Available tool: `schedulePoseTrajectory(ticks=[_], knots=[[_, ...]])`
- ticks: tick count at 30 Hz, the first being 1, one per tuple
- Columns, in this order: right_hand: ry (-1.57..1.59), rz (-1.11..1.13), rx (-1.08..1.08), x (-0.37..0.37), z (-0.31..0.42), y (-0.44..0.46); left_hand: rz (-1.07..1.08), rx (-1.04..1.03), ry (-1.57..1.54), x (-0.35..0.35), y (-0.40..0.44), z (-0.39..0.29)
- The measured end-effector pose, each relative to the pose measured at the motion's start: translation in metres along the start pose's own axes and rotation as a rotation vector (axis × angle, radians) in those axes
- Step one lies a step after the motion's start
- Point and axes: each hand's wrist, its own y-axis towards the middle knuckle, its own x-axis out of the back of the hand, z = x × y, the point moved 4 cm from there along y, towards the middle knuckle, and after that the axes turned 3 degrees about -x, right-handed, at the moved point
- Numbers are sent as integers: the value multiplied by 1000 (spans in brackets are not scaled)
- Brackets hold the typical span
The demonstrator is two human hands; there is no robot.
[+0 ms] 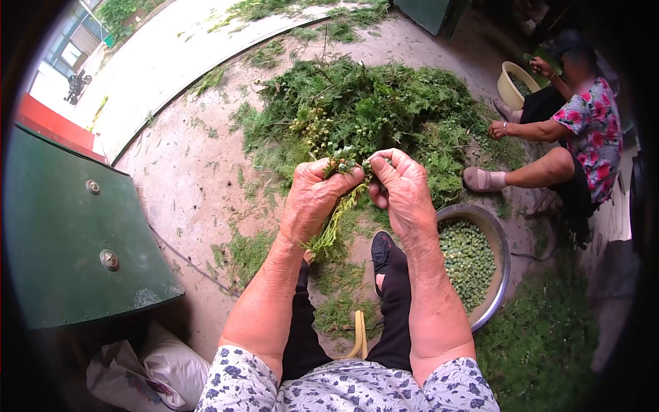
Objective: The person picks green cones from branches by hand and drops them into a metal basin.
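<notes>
Pinched in my left hand (312, 196) is a green sprig (331, 226) with pale green seed cones at its top and yellowish leaves hanging below the palm. My right hand (405, 192) is closed at the cones, its thumb and forefinger pressed together beside the left thumb; what lies between them is too small to make out. Beyond both hands spreads a large heap of leafy green branches (412, 103). A metal basin (504, 257), holding many green cones (467, 261), stands on the floor right of my right forearm.
At the right a seated person (594, 130) works beside a cream basin (508, 82). A green door panel (75, 233) stands at the left, with white sacks (171, 367) below it. More greenery (535, 336) lies at the lower right. A cable (192, 264) crosses the floor.
</notes>
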Motion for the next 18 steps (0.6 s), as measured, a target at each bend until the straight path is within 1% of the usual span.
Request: schedulePoseTrajectory(ticks=[1,3,4,6,8,10,12,14,16,18], knots=[[0,0,0,1,-1,0,3,11,-78,-1,0,-1],[234,54,-144,0,-7,0,-3,3,-50,3,2,6],[233,54,-145,2,-8,1,-10,-4,-22,5,2,8],[377,105,-127,5,-7,3,-13,-22,-31,5,1,6],[329,111,-106,6,1,2,-15,-40,-40,4,1,4],[241,82,-34,2,8,1,-39,-26,-28,5,2,4],[215,78,-41,0,8,-1,-42,-28,3,6,2,5],[23,147,2,-4,8,-2,-45,-32,32,6,2,4],[9,141,21,-7,6,-1,22,-44,117,3,2,0],[-21,66,-1,-6,4,-1,23,-69,172,3,2,2]])
